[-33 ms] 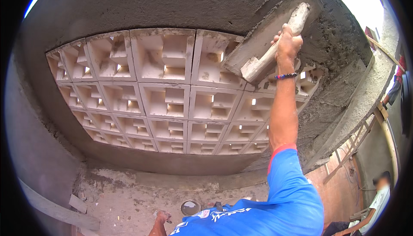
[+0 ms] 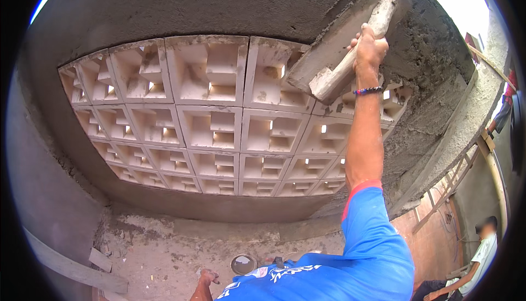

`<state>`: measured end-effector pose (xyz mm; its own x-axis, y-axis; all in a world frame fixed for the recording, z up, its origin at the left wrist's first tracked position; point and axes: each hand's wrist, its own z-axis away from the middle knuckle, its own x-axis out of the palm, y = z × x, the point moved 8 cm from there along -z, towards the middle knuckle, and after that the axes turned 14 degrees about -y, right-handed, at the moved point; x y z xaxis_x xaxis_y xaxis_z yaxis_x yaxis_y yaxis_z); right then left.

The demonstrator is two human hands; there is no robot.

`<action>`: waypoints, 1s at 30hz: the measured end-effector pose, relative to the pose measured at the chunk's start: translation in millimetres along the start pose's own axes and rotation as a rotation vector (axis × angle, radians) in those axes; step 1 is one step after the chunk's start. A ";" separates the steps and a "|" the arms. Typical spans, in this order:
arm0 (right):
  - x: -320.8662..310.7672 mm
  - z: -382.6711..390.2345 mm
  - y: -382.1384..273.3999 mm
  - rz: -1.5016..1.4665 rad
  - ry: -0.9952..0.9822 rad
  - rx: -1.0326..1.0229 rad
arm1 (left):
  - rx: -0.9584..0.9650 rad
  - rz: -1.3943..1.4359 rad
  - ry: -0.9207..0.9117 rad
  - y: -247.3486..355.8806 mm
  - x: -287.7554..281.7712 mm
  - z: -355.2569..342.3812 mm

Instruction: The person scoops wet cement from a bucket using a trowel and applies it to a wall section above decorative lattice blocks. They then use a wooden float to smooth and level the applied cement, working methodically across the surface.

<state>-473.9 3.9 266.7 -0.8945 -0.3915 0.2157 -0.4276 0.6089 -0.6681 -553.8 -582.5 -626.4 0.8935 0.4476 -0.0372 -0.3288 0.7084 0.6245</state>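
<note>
My right hand [image 2: 370, 51] is raised at the end of an outstretched arm, its fingers wrapped round the thick pale handle of a long plastering float [image 2: 330, 57]. The float's flat plate lies against the wall at a slant. Its lower end overlaps the upper right corner of a panel of pale ventilation blocks [image 2: 210, 128]; its upper end is over wet grey plaster [image 2: 434, 60]. Low down by my body, my left hand [image 2: 207, 277] hangs with its fingers partly spread, and nothing shows in it.
A round bucket [image 2: 243, 264] stands on the stained floor [image 2: 159, 251] below. Boards [image 2: 71, 262] lean at the lower left. Far right, a rough concrete edge [image 2: 466, 114] borders a drop to a lower area, where a person [image 2: 482, 257] sits.
My right hand and the float have slid slightly upward and to the right along the wall. My left hand stays about where it was. The seated person's arm and head have shifted a little.
</note>
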 end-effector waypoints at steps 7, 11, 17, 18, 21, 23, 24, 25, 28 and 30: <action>3.9 -13.7 -1.2 -0.020 0.027 0.011 | 0.206 -0.745 -0.203 -3.1 -5.8 -3.8; -10.1 21.7 17.7 -0.036 0.062 0.024 | 0.089 0.098 0.000 -11.1 -33.1 -28.7; 2.1 -21.8 -11.9 -0.054 0.018 -0.001 | 0.083 0.190 0.014 -15.6 -31.2 -27.7; 3.3 -27.0 -13.6 -0.056 0.024 -0.003 | 0.059 0.266 -0.007 -20.5 -28.7 -23.8; 10.1 -24.2 -13.6 -0.038 0.021 -0.028 | -0.066 -0.007 -0.081 5.2 -4.4 1.2; 7.4 -12.8 -4.0 -0.048 0.032 0.004 | -0.045 -0.055 -0.052 11.7 -7.6 6.4; 0.7 -5.0 7.7 -0.044 0.057 0.018 | -0.033 -0.083 -0.038 11.8 -11.2 4.4; -1.5 6.7 16.0 -0.041 0.077 0.033 | -0.005 -0.055 -0.049 12.4 -10.1 2.3; -2.8 19.9 18.3 -0.117 0.091 0.016 | -0.004 0.011 -0.068 1.5 -10.2 -7.8; -11.4 -1.2 12.5 -0.124 0.113 0.015 | -0.104 0.016 -0.041 -17.3 -29.3 -21.7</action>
<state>-469.2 16.8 256.7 -0.8441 -0.3830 0.3752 -0.5347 0.5500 -0.6416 -580.9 -596.1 -653.0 0.8989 0.4382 0.0057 -0.3715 0.7551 0.5402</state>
